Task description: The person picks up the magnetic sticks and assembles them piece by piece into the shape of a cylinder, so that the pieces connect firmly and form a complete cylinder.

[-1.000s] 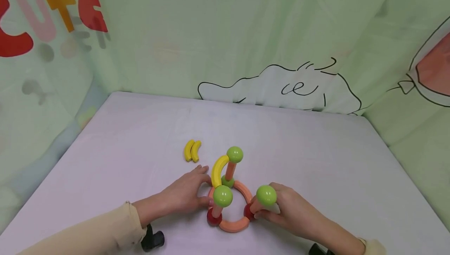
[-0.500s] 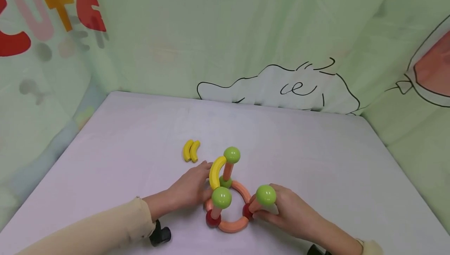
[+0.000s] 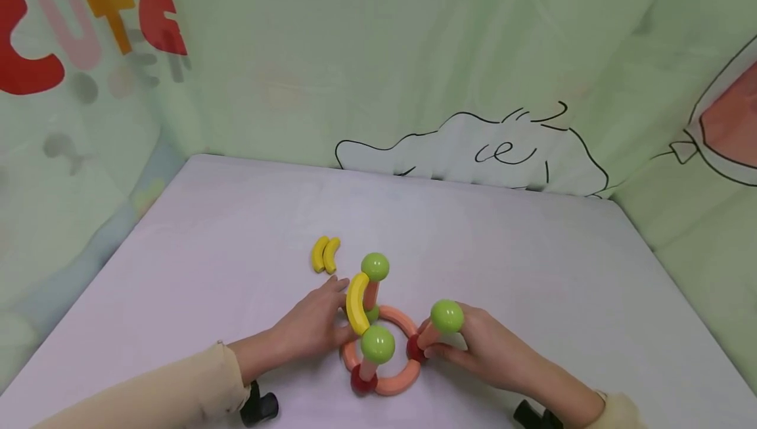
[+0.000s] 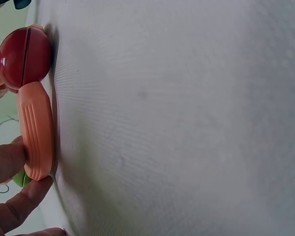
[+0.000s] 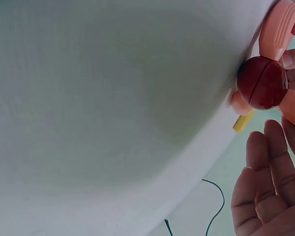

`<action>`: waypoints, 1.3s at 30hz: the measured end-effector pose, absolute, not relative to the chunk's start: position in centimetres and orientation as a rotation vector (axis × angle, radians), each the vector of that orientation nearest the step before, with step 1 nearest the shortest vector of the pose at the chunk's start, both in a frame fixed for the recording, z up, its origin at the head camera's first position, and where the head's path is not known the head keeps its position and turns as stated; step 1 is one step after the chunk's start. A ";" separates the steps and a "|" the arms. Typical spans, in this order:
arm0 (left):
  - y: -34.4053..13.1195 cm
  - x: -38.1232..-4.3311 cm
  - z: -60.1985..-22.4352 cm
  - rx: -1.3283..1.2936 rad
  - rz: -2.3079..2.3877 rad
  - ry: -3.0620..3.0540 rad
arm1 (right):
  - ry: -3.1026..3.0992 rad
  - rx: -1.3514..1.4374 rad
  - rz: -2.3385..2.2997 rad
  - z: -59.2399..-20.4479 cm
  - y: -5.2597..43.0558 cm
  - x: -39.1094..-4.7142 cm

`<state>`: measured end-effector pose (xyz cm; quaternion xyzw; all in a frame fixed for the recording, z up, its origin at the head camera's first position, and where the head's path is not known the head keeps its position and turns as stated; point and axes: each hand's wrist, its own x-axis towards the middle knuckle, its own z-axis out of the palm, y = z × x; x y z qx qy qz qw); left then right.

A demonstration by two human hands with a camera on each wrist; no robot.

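Observation:
A magnetic stick-and-ball toy stands on the table. Its base is a ring of curved orange sticks [image 3: 397, 380] joined by red balls [image 3: 363, 380] and a green one at the back. Upright orange sticks carry green balls [image 3: 377, 344]. A curved yellow stick [image 3: 356, 304] bridges two top balls on the left. My left hand [image 3: 310, 324] pinches a curved orange stick [image 4: 37, 130] of the ring between thumb and finger. On the right, my right hand [image 3: 493, 353] pinches the upright orange stick [image 3: 429, 336] just above a red ball [image 5: 262, 82]; its other fingers extend alongside.
Two loose curved yellow sticks [image 3: 325, 255] lie side by side beyond my left hand. The pale table [image 3: 503, 238] meets a green cloth wall [image 3: 378, 54] at the back, printed with letters and a cloud. Black wrist cameras [image 3: 260, 408] sit under both wrists.
The toy has turned slightly anticlockwise: its rear ball went left, the front-left ball came nearer and the right ball moved away. My left hand shifted inward, then back; both hands stay on the toy.

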<state>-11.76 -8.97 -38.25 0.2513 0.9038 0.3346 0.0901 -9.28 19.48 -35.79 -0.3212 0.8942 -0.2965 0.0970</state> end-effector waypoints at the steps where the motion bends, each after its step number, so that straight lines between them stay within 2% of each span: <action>1: -9.0 -11.7 -38.3 0.743 0.998 2.685 | 2.649 -0.952 -0.871 -35.8 19.5 -9.3; 24: -9.2 -11.7 -38.5 0.715 1.024 2.678 | 2.639 -0.978 -0.751 -35.0 20.1 -10.3; 29: -9.5 -11.7 -38.5 0.675 1.020 2.677 | 2.751 -1.023 -0.685 -34.4 19.7 -13.2; 39: -9.4 -11.9 -38.5 0.635 1.029 2.635 | 2.805 -1.440 -0.240 -35.9 13.5 -21.2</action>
